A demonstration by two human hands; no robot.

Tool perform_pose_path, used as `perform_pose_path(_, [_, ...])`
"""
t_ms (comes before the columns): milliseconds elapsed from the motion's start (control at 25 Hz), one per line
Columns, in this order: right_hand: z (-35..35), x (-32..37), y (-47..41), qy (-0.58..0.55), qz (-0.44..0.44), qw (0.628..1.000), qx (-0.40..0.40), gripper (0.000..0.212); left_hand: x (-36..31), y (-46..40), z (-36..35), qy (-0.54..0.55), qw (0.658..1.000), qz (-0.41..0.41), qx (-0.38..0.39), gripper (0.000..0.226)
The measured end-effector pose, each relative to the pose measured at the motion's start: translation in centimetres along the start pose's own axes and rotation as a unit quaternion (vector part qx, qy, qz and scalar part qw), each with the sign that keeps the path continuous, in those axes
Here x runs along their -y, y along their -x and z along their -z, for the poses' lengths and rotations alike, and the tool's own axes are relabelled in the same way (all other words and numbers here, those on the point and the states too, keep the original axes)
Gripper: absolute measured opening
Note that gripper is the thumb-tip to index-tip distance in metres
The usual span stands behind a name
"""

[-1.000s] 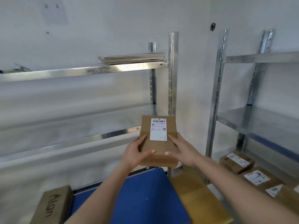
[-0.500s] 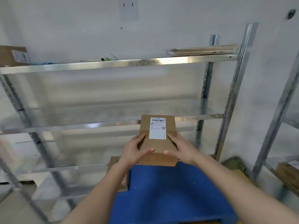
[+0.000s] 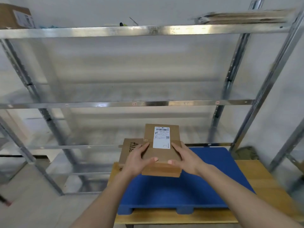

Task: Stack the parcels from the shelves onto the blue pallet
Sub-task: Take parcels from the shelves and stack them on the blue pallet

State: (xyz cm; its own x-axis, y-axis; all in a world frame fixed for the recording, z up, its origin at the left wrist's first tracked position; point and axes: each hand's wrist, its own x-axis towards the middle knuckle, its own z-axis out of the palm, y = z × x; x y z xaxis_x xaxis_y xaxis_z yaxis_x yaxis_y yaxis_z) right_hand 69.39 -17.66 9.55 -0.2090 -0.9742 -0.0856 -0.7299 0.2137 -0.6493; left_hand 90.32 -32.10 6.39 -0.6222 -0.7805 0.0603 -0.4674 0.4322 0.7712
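A flat brown cardboard parcel (image 3: 162, 155) with a white barcode label is held over the blue pallet (image 3: 189, 191). My left hand (image 3: 137, 159) grips its left edge, thumb on top. My right hand (image 3: 184, 159) grips its right edge the same way. A second brown parcel (image 3: 126, 149) with dark lettering lies at the pallet's far left corner, partly hidden behind my left hand and the held parcel.
The pallet rests on a low wooden platform (image 3: 256, 178). Behind it stands a metal shelving rack (image 3: 125, 103). A cardboard box (image 3: 14, 16) sits on the top shelf at left, flat cardboard sheets (image 3: 243, 16) at top right. Another rack post (image 3: 289, 145) stands at right.
My view has swung left from the right-hand rack to face the pallet and the rack behind it. The parcel, held in both hands, has come lower over the pallet.
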Motion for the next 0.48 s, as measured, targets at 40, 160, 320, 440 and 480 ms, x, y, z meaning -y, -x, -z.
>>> perform_pose_path(40, [-0.7,-1.1,-0.6,0.001,-0.006,1.0,0.01,0.087,1.0,-0.3,-0.9,0.006,1.0,0.007,0.006,0.098])
perform_pose_path(160, [-3.2,-4.4,-2.7,-0.005,-0.018,0.999,0.039,0.09,3.2,-0.9,-3.4,0.02,0.999,0.025,0.009,0.093])
perform_pose_path(320, [-6.5,-8.4,-4.5,-0.019,-0.039,0.997,0.063,0.091,6.4,-1.2,-6.6,0.034,0.997,0.068,0.018,0.092])
perform_pose_path(440, [-8.9,-10.9,-5.4,-0.015,-0.037,0.996,0.076,0.09,9.2,-1.5,-8.9,0.034,0.994,0.1,0.027,0.098])
perform_pose_path(480, [-9.7,-11.6,-5.7,-0.013,-0.043,0.996,0.081,0.09,9.6,-1.4,-9.4,0.03,0.994,0.105,0.029,0.096])
